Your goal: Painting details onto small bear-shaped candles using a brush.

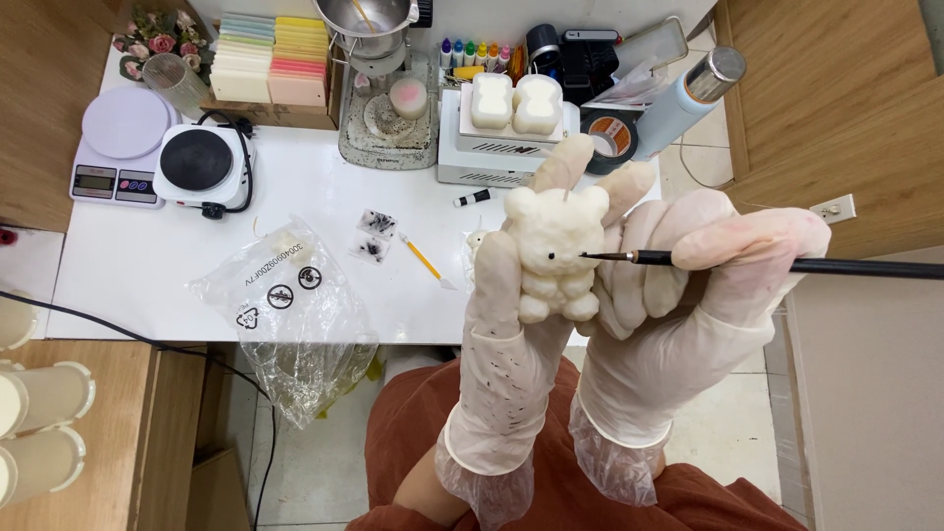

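Far left on the white table (147,265): a digital scale (120,143), with a small black hotplate (200,164) just beside it on the right. Nearer, at the table's near edge: a clear plastic bag (285,315), partly hanging over. Right of the bag: two small clear packets (374,236) and a yellow-handled tool (425,260), lying flat. Far centre: a metal pot (369,25) on a stand, and to its right a white box (497,147) carrying two cream moulded pieces (513,103).

Centre, held above the near table edge: a cream bear-shaped figure (556,251), upright, with one black dot on its face. Left hand (506,334), gloved, closed around the figure from below and behind. Right hand (688,295), gloved, pinched shut on a thin black brush (787,264), set level, tip touching the bear's face. Both gloves in contact behind the figure.

Far right: a roll of tape (610,138) and a pale blue bottle (688,98), tilted.
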